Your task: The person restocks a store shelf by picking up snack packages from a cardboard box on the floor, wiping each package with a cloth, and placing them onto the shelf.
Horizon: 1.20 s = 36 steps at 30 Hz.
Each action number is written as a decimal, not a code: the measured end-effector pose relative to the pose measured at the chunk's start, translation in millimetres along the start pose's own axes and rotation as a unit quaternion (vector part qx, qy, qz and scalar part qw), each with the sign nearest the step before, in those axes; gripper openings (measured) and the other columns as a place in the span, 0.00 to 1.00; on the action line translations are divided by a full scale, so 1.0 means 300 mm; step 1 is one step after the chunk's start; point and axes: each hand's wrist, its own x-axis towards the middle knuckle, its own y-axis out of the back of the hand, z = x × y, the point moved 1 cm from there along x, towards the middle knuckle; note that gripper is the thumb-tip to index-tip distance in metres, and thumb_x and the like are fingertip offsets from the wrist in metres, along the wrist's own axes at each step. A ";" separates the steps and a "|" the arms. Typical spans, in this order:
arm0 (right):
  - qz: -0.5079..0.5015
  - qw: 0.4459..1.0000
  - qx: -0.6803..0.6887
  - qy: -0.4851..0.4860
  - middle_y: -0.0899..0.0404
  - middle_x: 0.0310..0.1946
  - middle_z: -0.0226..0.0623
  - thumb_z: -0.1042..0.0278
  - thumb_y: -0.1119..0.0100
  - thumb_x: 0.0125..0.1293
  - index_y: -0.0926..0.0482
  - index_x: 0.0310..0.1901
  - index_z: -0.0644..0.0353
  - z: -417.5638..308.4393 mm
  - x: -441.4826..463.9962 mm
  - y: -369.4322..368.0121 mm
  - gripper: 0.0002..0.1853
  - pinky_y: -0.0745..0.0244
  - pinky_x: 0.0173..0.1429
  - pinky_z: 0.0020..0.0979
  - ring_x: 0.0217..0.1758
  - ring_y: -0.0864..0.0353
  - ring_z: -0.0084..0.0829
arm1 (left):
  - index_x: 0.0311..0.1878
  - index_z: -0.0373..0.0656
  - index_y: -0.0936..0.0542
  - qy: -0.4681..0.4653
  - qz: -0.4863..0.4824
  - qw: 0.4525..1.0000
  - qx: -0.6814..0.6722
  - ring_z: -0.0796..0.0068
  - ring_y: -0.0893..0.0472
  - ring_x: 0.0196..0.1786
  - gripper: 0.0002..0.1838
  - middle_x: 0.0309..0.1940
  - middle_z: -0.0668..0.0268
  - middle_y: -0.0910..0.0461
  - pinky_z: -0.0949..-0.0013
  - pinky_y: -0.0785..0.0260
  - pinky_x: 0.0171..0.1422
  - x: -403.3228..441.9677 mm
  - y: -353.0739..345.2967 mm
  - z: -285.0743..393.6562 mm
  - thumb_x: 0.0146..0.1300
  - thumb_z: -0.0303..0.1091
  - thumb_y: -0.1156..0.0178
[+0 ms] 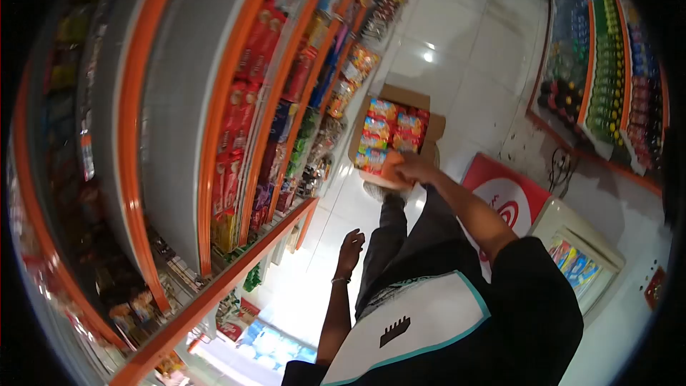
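An open cardboard box point(394, 93) stands on the floor by the shelves, holding rows of red, yellow and blue packets point(377, 129). My right hand point(414, 169) is at the box's near end, with its fingers closed on an orange item point(391, 166) whose kind I cannot make out. Part of a shoe point(379, 191) shows just below the box. Lower and to the left, my left hand point(351, 249) hangs beside my leg, its fingers loosely apart and nothing in them.
Orange-edged shelves point(218, 114) with packaged goods fill the left side. A red and white freezer point(500, 196) stands right of my right arm. Bottles line a rack point(594, 64) at upper right. Cables point(561, 164) lie near its base.
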 end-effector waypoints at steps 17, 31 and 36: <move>0.045 0.969 0.110 0.218 0.16 0.41 0.31 0.62 0.37 0.70 0.20 0.54 0.65 -0.884 -0.770 -0.062 0.18 0.21 0.44 0.25 0.40 0.18 0.21 | 0.70 0.42 0.33 -0.243 -0.134 0.741 -0.611 0.58 0.24 0.65 0.30 0.65 0.57 0.25 0.52 0.32 0.72 -0.197 0.066 0.723 0.76 0.54 0.52; 0.090 0.722 -0.394 0.561 0.42 0.75 0.52 0.52 0.44 0.70 0.38 0.72 0.67 -1.081 -0.688 -0.237 0.36 0.53 0.79 0.52 0.79 0.46 0.52 | 0.71 0.47 0.34 -0.249 -0.205 0.831 -0.453 0.64 0.21 0.63 0.33 0.63 0.59 0.24 0.58 0.26 0.67 -0.368 0.064 0.791 0.75 0.61 0.54; 0.055 0.727 -0.365 0.578 0.43 0.75 0.53 0.51 0.43 0.69 0.35 0.71 0.65 -1.024 -0.796 -0.374 0.35 0.54 0.80 0.54 0.79 0.47 0.52 | 0.72 0.45 0.34 -0.286 -0.203 0.767 -0.537 0.60 0.27 0.69 0.35 0.68 0.56 0.29 0.57 0.29 0.70 -0.270 0.110 0.738 0.76 0.63 0.58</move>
